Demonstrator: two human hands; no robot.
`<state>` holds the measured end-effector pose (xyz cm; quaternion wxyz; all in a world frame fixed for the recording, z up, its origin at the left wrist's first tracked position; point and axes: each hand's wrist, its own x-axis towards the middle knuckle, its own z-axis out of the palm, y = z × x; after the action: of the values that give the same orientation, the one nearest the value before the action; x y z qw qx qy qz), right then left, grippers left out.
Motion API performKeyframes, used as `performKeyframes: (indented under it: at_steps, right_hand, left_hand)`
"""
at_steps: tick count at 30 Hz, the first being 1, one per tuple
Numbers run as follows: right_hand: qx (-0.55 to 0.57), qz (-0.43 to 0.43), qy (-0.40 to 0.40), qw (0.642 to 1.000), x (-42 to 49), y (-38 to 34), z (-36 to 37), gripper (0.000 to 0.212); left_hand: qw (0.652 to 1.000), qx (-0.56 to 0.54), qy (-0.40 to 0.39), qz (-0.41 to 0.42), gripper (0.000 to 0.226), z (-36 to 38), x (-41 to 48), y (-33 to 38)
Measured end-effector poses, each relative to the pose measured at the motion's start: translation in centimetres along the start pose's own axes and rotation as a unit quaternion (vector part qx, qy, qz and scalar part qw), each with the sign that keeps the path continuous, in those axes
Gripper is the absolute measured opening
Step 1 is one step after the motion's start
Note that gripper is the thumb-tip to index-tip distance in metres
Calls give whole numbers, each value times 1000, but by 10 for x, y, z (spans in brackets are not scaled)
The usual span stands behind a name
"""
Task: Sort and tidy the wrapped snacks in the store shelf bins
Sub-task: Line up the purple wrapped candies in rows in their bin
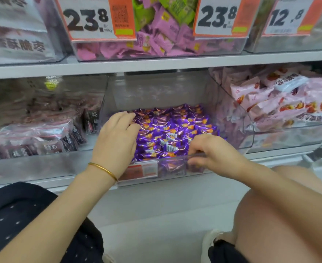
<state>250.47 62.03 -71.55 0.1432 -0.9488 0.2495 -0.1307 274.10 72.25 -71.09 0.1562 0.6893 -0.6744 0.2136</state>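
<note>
**Now levelling the purple candies in the middle bin**

Currently the work sits in the clear middle bin on the lower shelf, where the purple wrapped candies lie in a shallow layer across its floor, some turned barcode-up near the front. The left hand lies palm-down on the back-left part of the layer, fingers loosely bent and thumb held apart from them, with nothing visibly pinched. The right hand is at the bin's front right corner, fingers curled tight just behind the clear front wall. Whether they hold a wrapper or the rim itself cannot be told through the plastic.

By my reading the step in hand is spreading and straightening this one bin, not moving stock between bins: no stray colours show among the purple pieces. The dark-wrapped packets to the left and the pink packets to the right lie in their own bins.

Next would likely be a sweep forward with the left hand to fill the front, turning the barcode faces down. Light pressure suits it, since foil wrappers slide and crumple easily.
</note>
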Motion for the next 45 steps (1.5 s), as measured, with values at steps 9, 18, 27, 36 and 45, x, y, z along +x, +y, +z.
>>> performKeyframes:
  at_steps: [9, 18, 27, 36, 45]
  right_hand:
    - [22, -16, 76, 997, 6, -7, -5, 15]
    - [5, -54, 93, 994, 30, 2, -10, 13]
    - [-10, -56, 74, 996, 46, 16, 0, 14]
    - [13, -23, 3, 1000, 46, 19, 0, 15]
    - [5, -28, -99, 995, 97, -10, 5, 60]
  left_hand:
    - [996, -56, 65, -39, 30, -12, -3, -29]
    - [999, -17, 35, -24, 23, -10, 17, -41]
    - [1000, 12, -16, -13, 21, -1, 26, -45]
    - [991, -60, -120, -23, 34, -2, 25, -25]
    - [928, -65, -334, -151, 49, 13, 24, 0]
